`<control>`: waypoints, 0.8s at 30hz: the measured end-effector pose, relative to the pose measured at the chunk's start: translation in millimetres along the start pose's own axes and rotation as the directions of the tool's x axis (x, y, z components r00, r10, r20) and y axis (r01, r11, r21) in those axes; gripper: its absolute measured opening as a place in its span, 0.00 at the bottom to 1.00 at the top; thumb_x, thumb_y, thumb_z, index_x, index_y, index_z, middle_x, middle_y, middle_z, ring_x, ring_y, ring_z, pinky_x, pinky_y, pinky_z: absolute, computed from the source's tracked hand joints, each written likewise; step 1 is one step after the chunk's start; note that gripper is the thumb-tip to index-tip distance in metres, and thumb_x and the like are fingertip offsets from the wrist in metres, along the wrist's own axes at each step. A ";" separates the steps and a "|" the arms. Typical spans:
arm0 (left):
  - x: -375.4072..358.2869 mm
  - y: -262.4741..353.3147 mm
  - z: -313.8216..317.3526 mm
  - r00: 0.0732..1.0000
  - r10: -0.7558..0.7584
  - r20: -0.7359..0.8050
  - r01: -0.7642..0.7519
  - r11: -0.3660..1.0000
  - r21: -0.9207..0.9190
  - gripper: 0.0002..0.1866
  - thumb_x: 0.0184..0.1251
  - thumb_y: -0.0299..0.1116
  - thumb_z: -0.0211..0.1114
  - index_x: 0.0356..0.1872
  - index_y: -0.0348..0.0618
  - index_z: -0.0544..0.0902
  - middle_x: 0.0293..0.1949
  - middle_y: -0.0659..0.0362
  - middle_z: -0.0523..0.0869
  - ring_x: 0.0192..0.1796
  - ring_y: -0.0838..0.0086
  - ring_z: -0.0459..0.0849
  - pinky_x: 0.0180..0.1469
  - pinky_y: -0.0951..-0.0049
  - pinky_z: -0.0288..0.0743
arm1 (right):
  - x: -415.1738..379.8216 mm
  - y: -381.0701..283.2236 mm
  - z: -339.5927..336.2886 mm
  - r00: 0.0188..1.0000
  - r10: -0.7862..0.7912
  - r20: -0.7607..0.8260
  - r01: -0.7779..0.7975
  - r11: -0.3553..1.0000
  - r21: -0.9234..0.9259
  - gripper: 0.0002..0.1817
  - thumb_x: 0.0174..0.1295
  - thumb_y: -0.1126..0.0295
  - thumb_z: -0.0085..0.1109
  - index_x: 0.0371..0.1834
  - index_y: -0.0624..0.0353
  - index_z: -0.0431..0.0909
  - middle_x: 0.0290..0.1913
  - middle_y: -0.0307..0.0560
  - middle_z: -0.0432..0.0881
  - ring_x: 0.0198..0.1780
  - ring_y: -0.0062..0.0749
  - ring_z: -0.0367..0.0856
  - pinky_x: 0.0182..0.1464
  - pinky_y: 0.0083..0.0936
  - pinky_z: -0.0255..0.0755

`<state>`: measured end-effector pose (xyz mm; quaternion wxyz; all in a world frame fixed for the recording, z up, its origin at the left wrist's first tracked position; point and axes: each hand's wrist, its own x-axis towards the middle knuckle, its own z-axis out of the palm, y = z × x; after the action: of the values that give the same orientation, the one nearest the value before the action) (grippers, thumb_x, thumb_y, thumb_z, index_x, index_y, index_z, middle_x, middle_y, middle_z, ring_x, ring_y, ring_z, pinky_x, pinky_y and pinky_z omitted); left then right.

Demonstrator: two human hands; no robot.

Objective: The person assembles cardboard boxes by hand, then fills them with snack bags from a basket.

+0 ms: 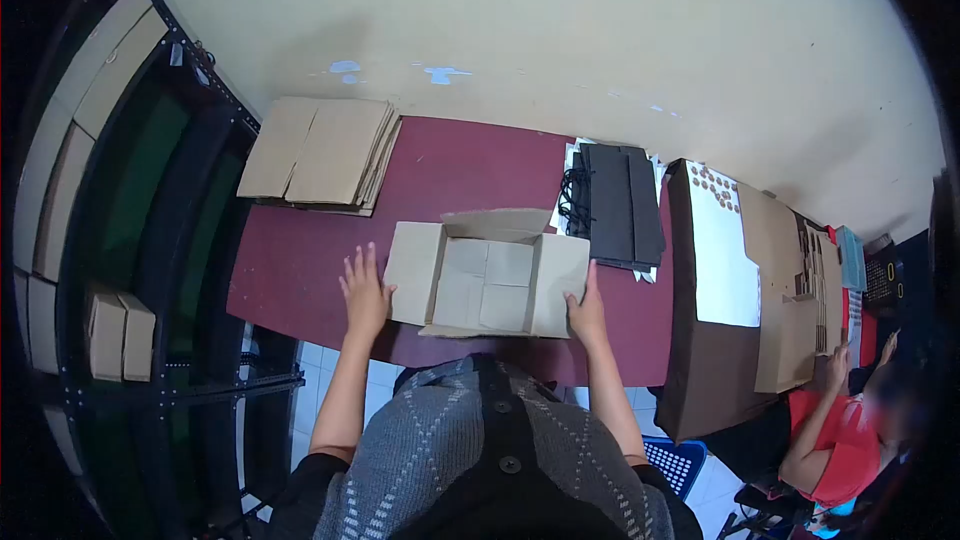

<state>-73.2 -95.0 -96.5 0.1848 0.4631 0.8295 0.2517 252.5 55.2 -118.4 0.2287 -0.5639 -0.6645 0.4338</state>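
An open cardboard box [487, 285] sits in front of me on the dark red table, its flaps folded outward and its inside bare. My left hand [366, 298] is open beside the box's left flap, fingers spread over the table and thumb close to the flap's edge. At the opposite side, my right hand [588, 312] takes the outer edge of the right flap, thumb on top and fingers along the outside. Just beyond that hand lies a stack of black folded pieces [622, 202] with black cords [574, 198], on top of white sheets.
Flattened cardboard [325, 150] is stacked at the table's [470, 160] back left. Shelving [165, 240] with boxes stands left. A brown surface to the right holds a white sheet [725, 270] and cardboard pieces [785, 340]. A person in red [825, 440] works there. A blue basket [680, 462] is below.
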 end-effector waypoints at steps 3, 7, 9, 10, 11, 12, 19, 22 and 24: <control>-2.8 -4.6 27.6 0.972 0.229 0.056 -0.235 0.920 0.315 0.32 0.67 0.39 0.53 0.70 0.42 0.55 0.71 0.42 0.50 0.72 0.45 0.47 0.70 0.46 0.44 | 5.0 26.9 22.6 0.999 0.052 0.010 -0.040 0.872 -0.488 0.40 0.62 0.59 0.54 0.72 0.61 0.44 0.70 0.73 0.45 0.71 0.63 0.47 0.70 0.41 0.48; -0.1 -9.9 68.9 0.983 0.148 0.111 -0.143 0.988 -0.051 0.39 0.63 0.38 0.57 0.71 0.41 0.48 0.70 0.39 0.51 0.72 0.47 0.50 0.70 0.54 0.47 | 8.5 45.4 68.4 0.999 -0.018 0.040 0.027 0.964 -0.264 0.49 0.57 0.54 0.58 0.71 0.68 0.39 0.68 0.78 0.48 0.69 0.66 0.51 0.67 0.42 0.52; 6.3 -16.8 81.1 0.978 0.136 0.157 -0.106 0.976 -0.190 0.41 0.62 0.36 0.58 0.72 0.43 0.46 0.70 0.38 0.52 0.72 0.48 0.51 0.70 0.58 0.48 | 13.4 51.1 73.8 0.996 -0.059 0.064 0.077 0.946 -0.314 0.52 0.54 0.52 0.60 0.71 0.70 0.38 0.66 0.78 0.53 0.68 0.65 0.55 0.66 0.41 0.55; 10.8 -20.2 84.7 0.956 0.116 0.270 0.001 0.918 -0.396 0.41 0.61 0.32 0.57 0.72 0.45 0.44 0.69 0.39 0.53 0.72 0.50 0.51 0.70 0.61 0.49 | 19.7 42.3 69.8 0.979 0.073 0.188 -0.027 0.971 -0.237 0.54 0.52 0.52 0.62 0.70 0.71 0.39 0.63 0.77 0.59 0.65 0.62 0.62 0.64 0.39 0.58; 15.2 -23.5 88.1 0.918 0.120 0.378 0.127 0.813 -0.569 0.42 0.61 0.28 0.56 0.73 0.47 0.42 0.69 0.39 0.54 0.72 0.51 0.52 0.70 0.65 0.50 | 23.6 33.3 66.8 0.929 0.189 0.318 -0.140 0.975 -0.171 0.55 0.50 0.52 0.64 0.70 0.72 0.39 0.60 0.76 0.65 0.62 0.58 0.68 0.62 0.37 0.62; 18.2 -34.9 101.8 0.935 0.156 0.318 0.054 0.825 -0.563 0.42 0.59 0.24 0.53 0.73 0.50 0.40 0.70 0.40 0.54 0.72 0.54 0.52 0.70 0.67 0.48 | 26.7 36.8 69.7 0.929 0.186 0.321 -0.136 0.976 -0.171 0.55 0.50 0.52 0.64 0.70 0.72 0.39 0.60 0.76 0.65 0.62 0.58 0.68 0.62 0.37 0.62; 37.4 -30.8 117.4 0.980 0.094 0.177 0.014 0.848 -0.529 0.43 0.52 0.20 0.48 0.72 0.41 0.40 0.69 0.39 0.54 0.72 0.55 0.53 0.71 0.67 0.47 | 58.6 32.4 63.2 0.969 -0.039 0.246 -0.025 0.967 0.252 0.55 0.49 0.65 0.69 0.71 0.70 0.37 0.63 0.67 0.63 0.64 0.41 0.66 0.64 0.29 0.59; 41.0 -30.0 117.4 0.972 0.065 0.225 0.079 0.812 -0.578 0.42 0.52 0.20 0.47 0.71 0.39 0.40 0.68 0.38 0.55 0.71 0.52 0.55 0.71 0.66 0.49 | 42.9 -23.2 25.6 0.760 -0.024 0.649 -0.237 0.920 0.311 0.72 0.41 0.59 0.75 0.69 0.63 0.16 0.72 0.69 0.40 0.73 0.48 0.45 0.71 0.34 0.46; 41.1 -20.3 110.1 0.941 -0.045 0.336 0.245 0.775 -0.583 0.42 0.54 0.20 0.46 0.72 0.40 0.40 0.68 0.38 0.58 0.70 0.51 0.57 0.70 0.66 0.51 | 42.0 -13.8 29.3 0.764 -0.033 0.644 -0.115 0.976 0.186 0.74 0.38 0.58 0.77 0.69 0.62 0.15 0.72 0.68 0.33 0.74 0.48 0.37 0.72 0.34 0.41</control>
<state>-48.1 -41.5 -200.1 0.4696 0.3440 0.6966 0.4193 210.7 85.8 -129.9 0.0367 -0.3673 -0.6393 0.6746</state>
